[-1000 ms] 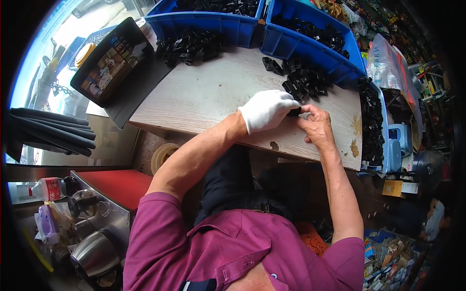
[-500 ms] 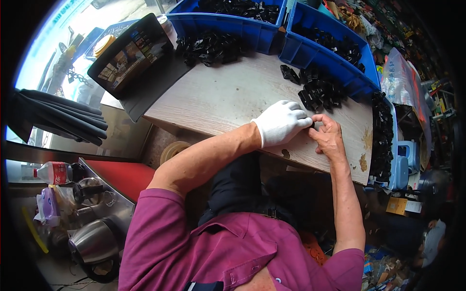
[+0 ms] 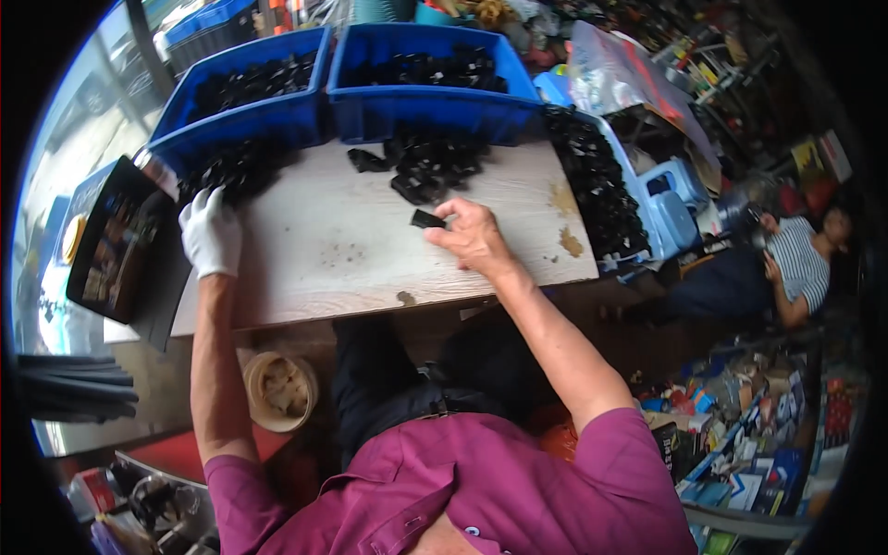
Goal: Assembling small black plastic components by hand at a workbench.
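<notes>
My left hand (image 3: 211,237), in a white glove, reaches to the near edge of a pile of black plastic parts (image 3: 239,169) at the table's left. Its fingers look slightly apart, their tips against the pile, and I see nothing held in them. Between the thumb and fingers of my bare right hand (image 3: 474,237) is a small black plastic part (image 3: 426,219), raised over the tabletop. Just beyond it lies a second heap of black parts (image 3: 435,165), with one loose part (image 3: 368,161) at its left.
Two blue bins (image 3: 435,100) with black parts line the table's far side. A light blue crate (image 3: 638,199) of black parts stands along the right edge. At the left is a tablet (image 3: 111,236) in a dark case. A bucket (image 3: 280,393) stands below; a person (image 3: 803,264) sits at right.
My hands have separated. The gloved left hand went left to the far-left pile; the right hand keeps a black part. My view has turned toward the right, showing a seated person.
</notes>
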Demonstrator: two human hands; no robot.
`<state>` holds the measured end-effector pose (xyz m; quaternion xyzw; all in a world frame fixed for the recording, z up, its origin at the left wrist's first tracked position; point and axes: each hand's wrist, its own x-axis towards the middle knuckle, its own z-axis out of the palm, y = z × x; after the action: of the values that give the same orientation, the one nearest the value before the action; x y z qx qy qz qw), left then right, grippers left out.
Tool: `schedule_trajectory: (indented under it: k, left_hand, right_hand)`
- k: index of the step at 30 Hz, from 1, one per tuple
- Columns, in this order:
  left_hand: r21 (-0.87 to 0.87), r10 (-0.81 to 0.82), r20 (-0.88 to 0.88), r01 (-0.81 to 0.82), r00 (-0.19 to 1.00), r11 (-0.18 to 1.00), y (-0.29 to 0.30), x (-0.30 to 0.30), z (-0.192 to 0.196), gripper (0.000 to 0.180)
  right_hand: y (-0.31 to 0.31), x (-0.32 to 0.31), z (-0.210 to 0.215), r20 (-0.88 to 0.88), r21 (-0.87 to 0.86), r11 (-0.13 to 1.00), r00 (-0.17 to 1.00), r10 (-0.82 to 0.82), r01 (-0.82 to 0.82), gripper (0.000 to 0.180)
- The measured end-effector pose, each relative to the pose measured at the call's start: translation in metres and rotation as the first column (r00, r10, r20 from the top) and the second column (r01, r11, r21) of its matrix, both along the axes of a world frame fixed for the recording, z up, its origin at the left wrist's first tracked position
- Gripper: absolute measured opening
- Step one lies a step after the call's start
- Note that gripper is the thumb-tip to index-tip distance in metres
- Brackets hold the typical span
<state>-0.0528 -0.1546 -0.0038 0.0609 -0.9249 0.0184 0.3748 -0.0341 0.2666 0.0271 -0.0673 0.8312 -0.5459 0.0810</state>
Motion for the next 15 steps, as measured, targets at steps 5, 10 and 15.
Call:
schedule_trajectory:
  k: [5, 10, 15]
  left_hand:
    - [-0.021, -0.110, -0.016, 0.110, 0.994, 0.994, 0.013, -0.009, -0.005, 0.032]
    - [0.093, -0.209, 0.032, 0.205, 0.977, 0.974, 0.014, -0.003, -0.013, 0.033]
    - [0.081, -0.275, 0.098, 0.268, 0.956, 0.960, 0.037, -0.002, -0.007, 0.035]
  right_hand:
    - [0.010, 0.004, -0.002, -0.038, -0.013, 0.994, 0.993, -0.110, 0.109, 0.035]
    - [0.008, 0.005, -0.003, -0.075, -0.025, 0.993, 0.990, -0.120, 0.118, 0.032]
    - [0.012, 0.005, -0.005, -0.081, -0.030, 0.990, 0.986, -0.143, 0.141, 0.030]
